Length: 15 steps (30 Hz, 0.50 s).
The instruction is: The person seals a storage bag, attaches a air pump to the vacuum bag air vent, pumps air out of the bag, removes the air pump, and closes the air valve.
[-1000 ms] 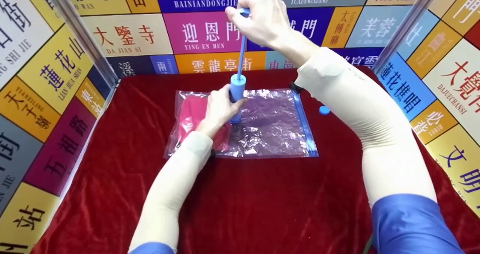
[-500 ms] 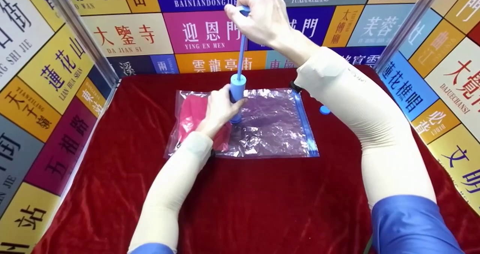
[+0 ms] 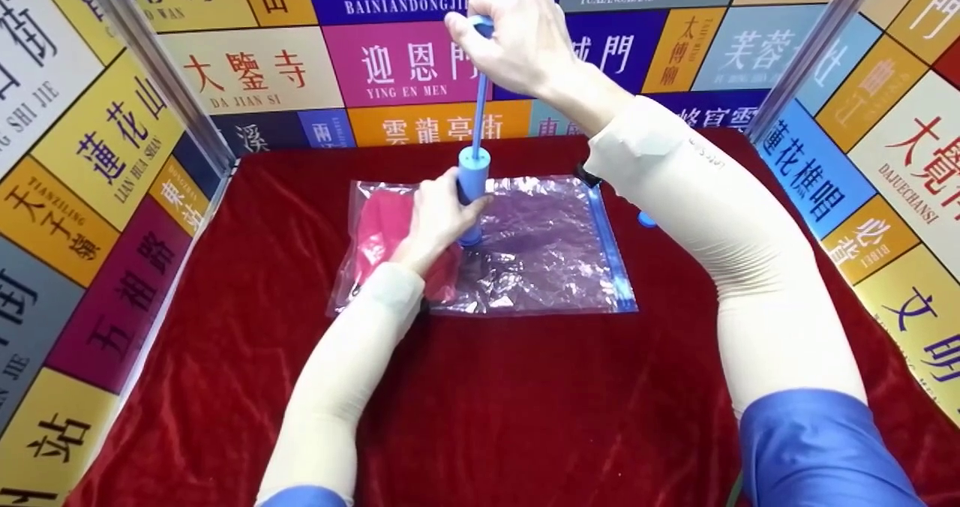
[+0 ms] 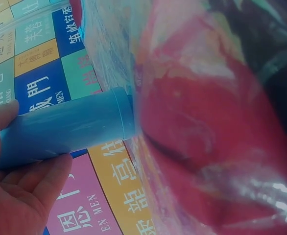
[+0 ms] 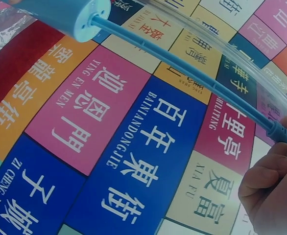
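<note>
A blue hand pump (image 3: 473,171) stands upright on a clear zip bag (image 3: 547,256), its rod drawn far out of the barrel. Inside the bag's left part lies a pinkish-red folded cloth (image 3: 384,229). My left hand (image 3: 439,218) grips the pump's barrel; in the left wrist view, fingers and thumb wrap the blue barrel (image 4: 70,127), whose lower end meets the bag. High above, my right hand (image 3: 521,38) holds the pump's handle (image 3: 482,25). The right wrist view shows the thin rod (image 5: 182,68) running from the barrel's top to that hand.
A small blue round cap (image 3: 646,220) lies right of the bag, partly hidden by my right arm. The bag's blue zip edge (image 3: 609,244) faces right. Dark red velvet cloth (image 3: 570,402) covers the table. Panels with printed characters (image 3: 255,68) and metal posts (image 3: 161,64) surround it.
</note>
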### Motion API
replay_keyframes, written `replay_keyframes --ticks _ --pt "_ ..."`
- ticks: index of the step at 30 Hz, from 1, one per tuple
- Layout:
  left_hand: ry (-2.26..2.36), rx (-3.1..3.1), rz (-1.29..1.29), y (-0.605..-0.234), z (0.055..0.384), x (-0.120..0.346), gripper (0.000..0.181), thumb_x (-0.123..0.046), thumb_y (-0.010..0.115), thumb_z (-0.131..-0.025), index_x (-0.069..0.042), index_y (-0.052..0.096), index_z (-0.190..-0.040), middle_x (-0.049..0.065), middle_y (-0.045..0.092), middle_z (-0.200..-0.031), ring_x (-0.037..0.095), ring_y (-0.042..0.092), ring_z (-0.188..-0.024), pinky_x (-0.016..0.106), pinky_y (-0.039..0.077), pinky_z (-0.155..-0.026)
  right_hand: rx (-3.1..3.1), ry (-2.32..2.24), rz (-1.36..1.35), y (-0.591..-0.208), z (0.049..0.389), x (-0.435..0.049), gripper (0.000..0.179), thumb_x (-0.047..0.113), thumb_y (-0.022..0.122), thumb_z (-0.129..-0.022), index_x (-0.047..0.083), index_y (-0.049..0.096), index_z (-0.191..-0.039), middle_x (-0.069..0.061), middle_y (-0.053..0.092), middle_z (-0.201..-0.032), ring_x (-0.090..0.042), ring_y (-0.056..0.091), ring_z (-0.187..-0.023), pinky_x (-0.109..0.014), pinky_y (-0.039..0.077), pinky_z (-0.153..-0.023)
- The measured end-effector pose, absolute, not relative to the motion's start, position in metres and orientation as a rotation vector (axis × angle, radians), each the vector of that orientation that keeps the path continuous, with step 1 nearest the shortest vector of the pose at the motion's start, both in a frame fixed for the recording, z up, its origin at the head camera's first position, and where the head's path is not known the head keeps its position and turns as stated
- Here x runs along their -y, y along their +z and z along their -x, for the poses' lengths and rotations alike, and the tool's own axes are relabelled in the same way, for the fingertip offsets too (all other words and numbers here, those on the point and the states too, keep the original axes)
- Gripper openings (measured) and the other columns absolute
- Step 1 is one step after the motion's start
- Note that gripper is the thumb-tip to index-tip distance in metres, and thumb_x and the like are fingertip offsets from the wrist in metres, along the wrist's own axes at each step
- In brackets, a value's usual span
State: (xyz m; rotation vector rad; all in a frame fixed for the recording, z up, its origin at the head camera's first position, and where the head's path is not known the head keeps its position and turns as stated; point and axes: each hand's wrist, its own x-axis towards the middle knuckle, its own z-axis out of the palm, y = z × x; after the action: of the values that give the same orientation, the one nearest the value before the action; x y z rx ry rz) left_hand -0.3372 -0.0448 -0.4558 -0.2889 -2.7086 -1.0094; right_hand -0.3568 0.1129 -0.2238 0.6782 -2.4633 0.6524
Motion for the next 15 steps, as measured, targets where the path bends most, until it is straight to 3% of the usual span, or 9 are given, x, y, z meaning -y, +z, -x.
replay_keyframes --ticks 8,15 --pt "-1.017 2.703 0.305 -0.458 0.338 0.046 0.050 -0.039 0.089 -0.097 -0.009 0.073 -0.134 0.017 0.085 -0.119 0.036 0.084 -0.106 0.046 0.071 -0.093 2.566 0.689 -0.716 -0.244 0.362 -0.118 0.047 0.051 0.058 -0.112 0.031 0.049 -0.071 0.012 0.044 -0.061 -0.008 0.038 -0.060 -0.024 0.030 -0.056" --pt "-1.002 2.662 0.337 -0.458 0.338 0.048 0.051 -0.042 0.088 -0.096 -0.007 0.074 -0.130 0.018 0.085 -0.115 0.039 0.084 -0.104 0.049 0.071 -0.093 2.594 0.644 -0.800 -0.265 0.365 -0.112 0.045 0.048 0.058 -0.113 0.028 0.048 -0.075 0.007 0.041 -0.067 -0.013 0.039 -0.066 -0.027 0.033 -0.064"
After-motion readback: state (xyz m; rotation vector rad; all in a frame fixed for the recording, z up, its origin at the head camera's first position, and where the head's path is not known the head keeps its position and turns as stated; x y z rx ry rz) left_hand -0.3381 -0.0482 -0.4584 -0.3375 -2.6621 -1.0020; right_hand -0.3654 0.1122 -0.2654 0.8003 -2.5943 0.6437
